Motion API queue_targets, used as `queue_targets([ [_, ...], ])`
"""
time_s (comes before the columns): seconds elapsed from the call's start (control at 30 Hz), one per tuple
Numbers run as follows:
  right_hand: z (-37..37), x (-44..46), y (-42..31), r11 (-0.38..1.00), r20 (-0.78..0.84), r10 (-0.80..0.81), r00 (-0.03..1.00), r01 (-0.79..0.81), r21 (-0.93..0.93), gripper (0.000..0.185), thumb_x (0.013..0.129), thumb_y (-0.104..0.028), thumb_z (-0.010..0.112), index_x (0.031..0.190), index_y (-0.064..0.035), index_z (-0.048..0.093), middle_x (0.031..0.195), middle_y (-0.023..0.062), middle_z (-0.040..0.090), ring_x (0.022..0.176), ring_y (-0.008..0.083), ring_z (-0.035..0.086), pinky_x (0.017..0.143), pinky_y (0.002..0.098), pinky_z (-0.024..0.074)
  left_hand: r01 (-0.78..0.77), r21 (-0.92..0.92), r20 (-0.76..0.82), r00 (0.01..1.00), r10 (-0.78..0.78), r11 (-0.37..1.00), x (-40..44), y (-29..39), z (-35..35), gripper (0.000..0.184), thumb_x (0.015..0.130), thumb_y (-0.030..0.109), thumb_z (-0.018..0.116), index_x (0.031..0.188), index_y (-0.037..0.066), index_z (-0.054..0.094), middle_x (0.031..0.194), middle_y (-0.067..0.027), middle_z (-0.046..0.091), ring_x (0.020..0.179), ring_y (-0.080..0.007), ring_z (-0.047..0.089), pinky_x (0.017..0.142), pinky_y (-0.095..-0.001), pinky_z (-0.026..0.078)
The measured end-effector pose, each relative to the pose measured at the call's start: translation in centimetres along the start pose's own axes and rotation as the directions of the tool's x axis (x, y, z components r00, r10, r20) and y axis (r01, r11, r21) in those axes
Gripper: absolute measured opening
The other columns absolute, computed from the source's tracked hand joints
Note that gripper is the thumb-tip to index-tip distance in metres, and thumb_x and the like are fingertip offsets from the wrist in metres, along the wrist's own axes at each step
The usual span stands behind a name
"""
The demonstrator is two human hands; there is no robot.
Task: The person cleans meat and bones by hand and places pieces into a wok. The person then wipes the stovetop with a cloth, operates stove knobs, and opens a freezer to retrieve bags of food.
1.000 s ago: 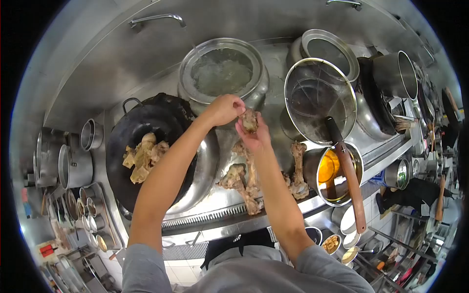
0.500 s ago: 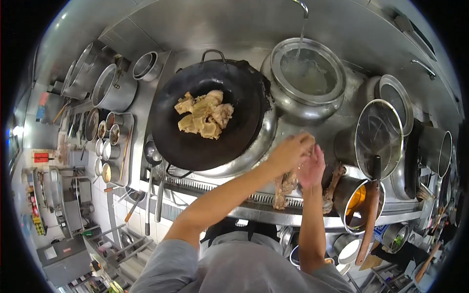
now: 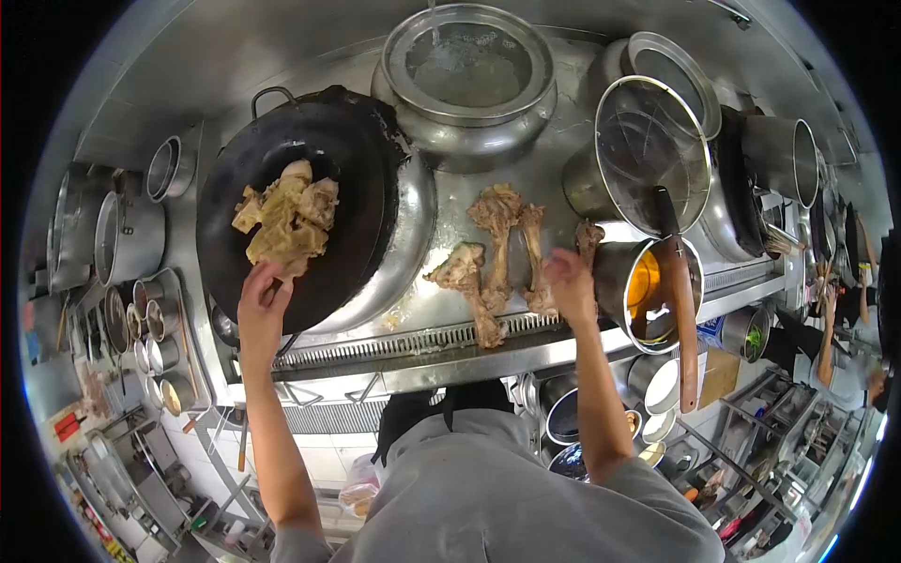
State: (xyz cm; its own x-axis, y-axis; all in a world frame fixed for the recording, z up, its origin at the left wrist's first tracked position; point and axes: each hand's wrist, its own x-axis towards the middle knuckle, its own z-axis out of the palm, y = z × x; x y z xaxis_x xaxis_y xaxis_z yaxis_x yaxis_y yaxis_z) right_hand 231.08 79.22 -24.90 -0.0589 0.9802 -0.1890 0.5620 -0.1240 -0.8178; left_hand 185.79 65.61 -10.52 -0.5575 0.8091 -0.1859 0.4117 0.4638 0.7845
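My left hand (image 3: 263, 305) reaches over the front of the black wok (image 3: 352, 216), thumb and fingers closed on the near edge of the cooked meat (image 3: 286, 211). The pale, lumpy pieces lie heaped in the wok. To the right, my right hand (image 3: 571, 286) hovers beside the bones with its fingers loosely bent and apart, and nothing shows in them. Several cooked leg bones (image 3: 497, 211) with scraps of meat lie on the steel counter (image 3: 450, 206). One bone (image 3: 588, 241) stands close behind my right hand, partly covered by it.
Behind the counter, water runs into a large steel pot (image 3: 469, 117). A strainer (image 3: 652, 155) rests on a pot at the right. Nearby, a pot of orange liquid (image 3: 694, 281) has a wooden handle (image 3: 683, 328) across it. Small containers (image 3: 155, 324) stand at the left.
My hands were together above the bones; now they are apart. The left has moved left to the meat in the wok, and the right stays near the bones. The view has turned.
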Motion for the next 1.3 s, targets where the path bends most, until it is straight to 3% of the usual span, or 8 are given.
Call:
queue_targets([
  [0.37,11.8,3.4,-3.5,0.961,-0.069,0.277,0.958,-0.277,0.011,0.065,0.082,-0.02,0.064,0.136,0.0044,0.037,0.113,0.0287,0.06,0.1,0.0489,0.058,0.089,0.0456,0.0465,-0.365,-0.146,0.13,0.914,0.383,0.92,3.5,9.5,7.4,0.033,0.087,0.016,0.067,0.118,0.004,0.061,0.124,-0.0082,0.057,0.109,-0.0172,0.057,0.091,-0.0285,0.046],
  [0.43,12.2,4.1,-1.2,0.987,-0.198,0.16,0.967,-0.154,0.046,0.055,0.086,-0.021,0.061,0.133,0.0013,0.043,0.1,0.0218,0.065,0.086,0.0397,0.062,0.077,0.0434,0.0503,-0.359,-0.303,0.22,0.875,0.431,0.883,6.8,12.8,10.3,0.032,0.088,0.015,0.067,0.117,0.003,0.062,0.122,-0.0087,0.059,0.108,-0.0173,0.058,0.09,-0.0285,0.046],
  [0.5,8.5,4.3,-3.6,0.319,0.484,0.292,0.825,-0.562,0.763,0.041,0.093,-0.023,0.056,0.128,-0.0019,0.048,0.081,0.0097,0.06,0.07,0.0232,0.058,0.063,0.0349,0.0491,-0.385,-0.316,0.319,0.817,0.48,0.867,11.9,15.1,13.7,0.035,0.088,0.02,0.067,0.118,0.003,0.061,0.122,-0.0095,0.059,0.107,-0.0184,0.058,0.09,-0.0292,0.046],
  [0.63,5.3,5.5,-4.7,-0.03,0.756,-0.036,0.654,-0.757,0.653,0.044,0.096,-0.049,0.048,0.11,-0.008,0.053,0.067,-0.0006,0.047,0.057,0.0126,0.046,0.054,0.027,0.0424,-0.553,0.066,0.282,0.809,0.516,0.831,23.6,17.6,22.8,0.05,0.084,0.037,0.065,0.12,0.003,0.06,0.122,-0.0189,0.06,0.113,-0.0309,0.058,0.094,-0.0381,0.045],
  [0.73,5.7,5.7,-5.7,0.071,0.747,-0.029,0.664,-0.744,0.664,0.06,0.095,-0.057,0.042,0.129,-0.0079,0.048,0.071,-0.003,0.047,0.058,0.0076,0.044,0.054,0.0219,0.0419,-0.583,0.409,0.017,0.774,0.633,0.702,29.6,14.8,28.6,0.045,0.086,0.037,0.062,0.116,0.004,0.064,0.108,-0.0197,0.065,0.105,-0.0327,0.061,0.092,-0.0393,0.045],
  [1.0,6.3,7.6,-6.0,-0.019,0.736,-0.103,0.669,-0.741,0.671,0.059,0.094,-0.058,0.042,0.129,-0.0112,0.047,0.067,-0.0016,0.049,0.057,0.0103,0.05,0.057,0.029,0.0482,-0.293,0.042,0.779,0.609,0.152,0.955,20.4,20.0,24.3,0.027,0.086,0.026,0.061,0.089,0.001,0.072,0.071,-0.0085,0.068,0.065,-0.0173,0.064,0.067,-0.0309,0.052],
  [1.2,7.1,7.7,-2.6,-0.211,0.758,-0.31,0.574,-0.819,0.534,0.065,0.094,-0.06,0.038,0.134,-0.0096,0.044,0.064,-0.0014,0.047,0.047,0.0101,0.046,0.048,0.0275,0.048,-0.643,-0.018,0.522,0.648,0.556,0.766,12.7,10.3,27.8,0.054,0.079,0.015,0.071,0.129,0.003,0.054,0.118,-0.0171,0.061,0.101,-0.0159,0.06,0.086,-0.0291,0.048],
  [1.3,7.2,7.1,-1.8,-0.266,0.663,-0.472,0.581,-0.811,0.521,0.066,0.095,-0.061,0.033,0.135,-0.0096,0.044,0.061,-0.001,0.046,0.042,0.0104,0.045,0.045,0.027,0.0469,-0.29,-0.257,0.527,0.757,0.385,0.922,9.7,9.2,29.5,0.074,0.078,0.006,0.071,0.143,0.009,0.037,0.138,-0.0157,0.047,0.12,-0.0199,0.05,0.1,-0.0307,0.041],
])
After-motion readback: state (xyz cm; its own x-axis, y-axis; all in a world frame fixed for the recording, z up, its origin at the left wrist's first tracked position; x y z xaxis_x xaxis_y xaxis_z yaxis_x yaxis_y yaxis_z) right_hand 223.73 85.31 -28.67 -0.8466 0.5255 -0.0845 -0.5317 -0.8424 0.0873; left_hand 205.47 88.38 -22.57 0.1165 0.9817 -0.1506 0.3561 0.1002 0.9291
